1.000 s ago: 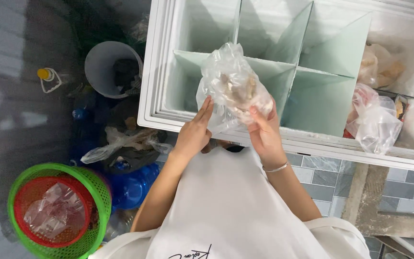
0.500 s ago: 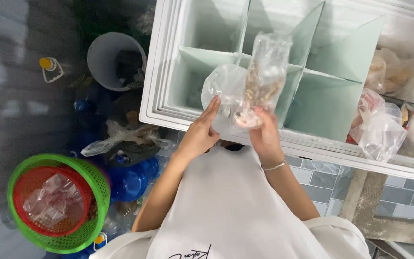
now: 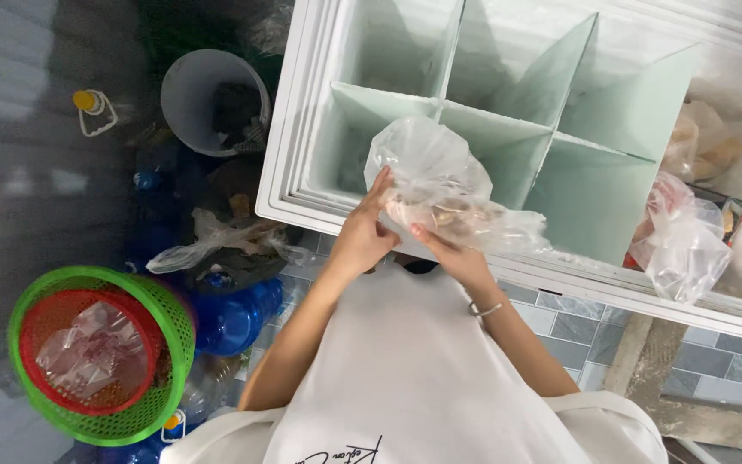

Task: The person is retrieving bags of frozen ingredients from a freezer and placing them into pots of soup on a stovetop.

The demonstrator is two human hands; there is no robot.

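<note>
Hands (image 3: 405,236) gripping bag (image 3: 440,185) over freezer rim (image 3: 302,202)

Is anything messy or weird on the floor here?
Yes. A crumpled plastic bag and blue bottles lie jumbled on the floor beside the freezer. Both hands hold a clear bag.

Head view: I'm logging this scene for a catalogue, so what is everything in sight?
Chest freezer: one, white, open, pale green dividers.
Clear bag: one, brownish contents, held over the freezer's front edge.
Other bags: several, clear, right compartment.
Baskets: green around red, lower left, bag inside.
Bucket: one, grey, left of freezer.
Bottles: blue, on floor.
Left hand: on the bag.
Right hand: on the bag.
</note>
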